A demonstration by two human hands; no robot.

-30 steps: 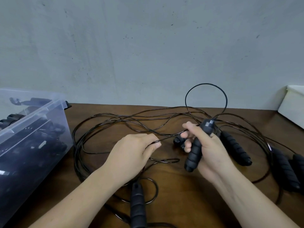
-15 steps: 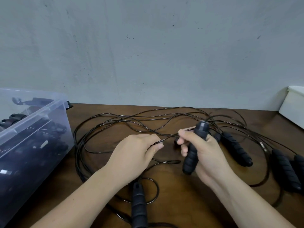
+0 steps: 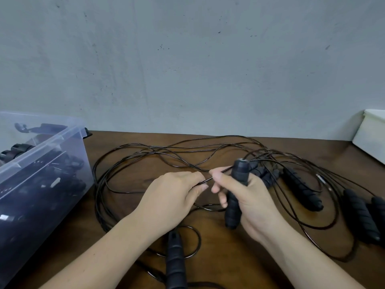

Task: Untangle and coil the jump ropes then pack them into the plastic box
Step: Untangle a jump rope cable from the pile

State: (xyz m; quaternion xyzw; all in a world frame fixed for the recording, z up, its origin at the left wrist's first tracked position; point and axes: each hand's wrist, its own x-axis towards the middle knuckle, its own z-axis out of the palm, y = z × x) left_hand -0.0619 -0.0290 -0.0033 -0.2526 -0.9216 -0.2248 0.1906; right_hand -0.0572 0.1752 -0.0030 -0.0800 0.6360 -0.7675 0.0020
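While the right hand [image 3: 248, 203] is wrapped round a black foam handle [image 3: 237, 190], held roughly upright with the cap end up, its forefinger also hooks a thin black cord [image 3: 208, 180] next to the handle's top. Left hand [image 3: 173, 197] has its fingers curled and pinches that same cord just beside the right hand. The two hands are nearly touching, above the table [image 3: 218, 238]. Rope tangle [image 3: 166, 155] lies uncoiled in loose loops across the brown wood, from beside the box to the right edge. Second handle [image 3: 175, 261] lies near the bottom edge under the left wrist, with a small cord loop round its top. Third handle [image 3: 302, 190] lies just right of the right hand. Two more handles [image 3: 360, 217] lie side by side at the right edge. Clear plastic box [image 3: 48, 142] sits at the left, open-topped, with dark ropes and handles inside; I can't tell how many. White container [image 3: 373, 138] is at the far right, with the grey wall [image 3: 187, 69] behind.
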